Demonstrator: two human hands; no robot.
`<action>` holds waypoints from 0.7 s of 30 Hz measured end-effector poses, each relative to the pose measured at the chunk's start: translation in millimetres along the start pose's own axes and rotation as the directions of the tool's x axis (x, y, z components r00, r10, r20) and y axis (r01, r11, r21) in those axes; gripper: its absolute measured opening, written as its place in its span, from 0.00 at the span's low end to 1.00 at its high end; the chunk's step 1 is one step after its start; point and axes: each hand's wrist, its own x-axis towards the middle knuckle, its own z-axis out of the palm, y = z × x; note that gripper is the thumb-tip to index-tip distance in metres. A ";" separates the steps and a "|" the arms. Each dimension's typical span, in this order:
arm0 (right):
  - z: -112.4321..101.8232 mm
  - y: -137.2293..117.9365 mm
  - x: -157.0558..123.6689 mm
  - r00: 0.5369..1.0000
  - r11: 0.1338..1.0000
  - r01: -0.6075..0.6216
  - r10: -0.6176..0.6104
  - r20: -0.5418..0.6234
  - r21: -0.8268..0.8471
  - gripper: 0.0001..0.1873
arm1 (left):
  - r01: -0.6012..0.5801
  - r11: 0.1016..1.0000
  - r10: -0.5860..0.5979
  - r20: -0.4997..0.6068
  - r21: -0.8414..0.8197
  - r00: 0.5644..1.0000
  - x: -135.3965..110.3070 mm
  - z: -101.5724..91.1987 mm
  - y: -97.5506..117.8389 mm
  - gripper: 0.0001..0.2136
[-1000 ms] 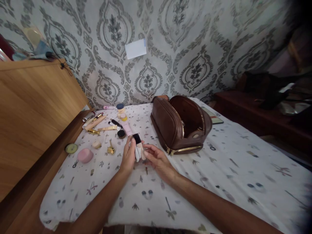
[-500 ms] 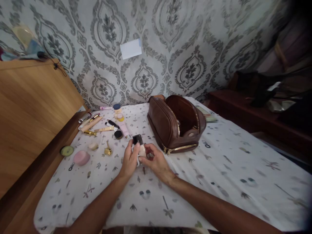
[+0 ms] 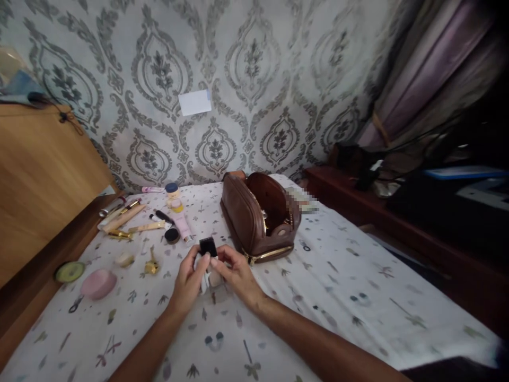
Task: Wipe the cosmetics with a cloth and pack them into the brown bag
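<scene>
Both my hands meet over the patterned white cloth (image 3: 342, 281) on the table. My left hand (image 3: 186, 281) is closed around a white cloth or tissue wrapped on a small beige bottle with a black cap (image 3: 208, 247). My right hand (image 3: 234, 270) pinches the same bottle from the right side, fingers bent against it. The bottle's lower part is mostly hidden by my fingers. An open brown leather pouch (image 3: 254, 220) with a gold zip stands just behind and right of my hands.
Cosmetics lie at the left: a pink puff (image 3: 98, 283), a green round tin (image 3: 69, 271), gold-capped tubes (image 3: 123, 218), a pink tube (image 3: 182, 225), small jars (image 3: 174, 197). A wooden board (image 3: 40, 180) rises at the left. A dark wooden bench (image 3: 377, 212) stands at the right by curtains.
The camera has turned to the right and the scene shifted left. Both hands stay on the bottle, turning it slightly so the black cap now stands upright between my fingertips.
</scene>
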 end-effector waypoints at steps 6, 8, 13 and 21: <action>-0.6 -4.9 -3.0 1.000 0.997 -0.026 0.026 0.008 0.076 0.23 | 0.065 0.997 -0.063 0.062 -0.030 0.996 2.1 -4.8 -3.6 0.18; -0.6 -4.4 -3.1 1.000 0.996 -0.023 0.023 0.009 0.086 0.23 | 0.070 0.996 -0.067 0.071 -0.045 0.995 2.5 -5.3 -2.0 0.19; -2.8 -7.2 -2.0 0.999 0.996 -0.047 0.045 0.021 0.073 0.23 | 0.071 0.997 -0.071 0.012 -0.016 0.997 1.9 -5.0 2.8 0.20; -24.6 -32.8 -6.0 0.970 0.978 -0.135 0.097 0.224 0.159 0.21 | 0.073 0.997 -0.071 -0.043 0.033 0.997 -3.1 -3.9 7.4 0.24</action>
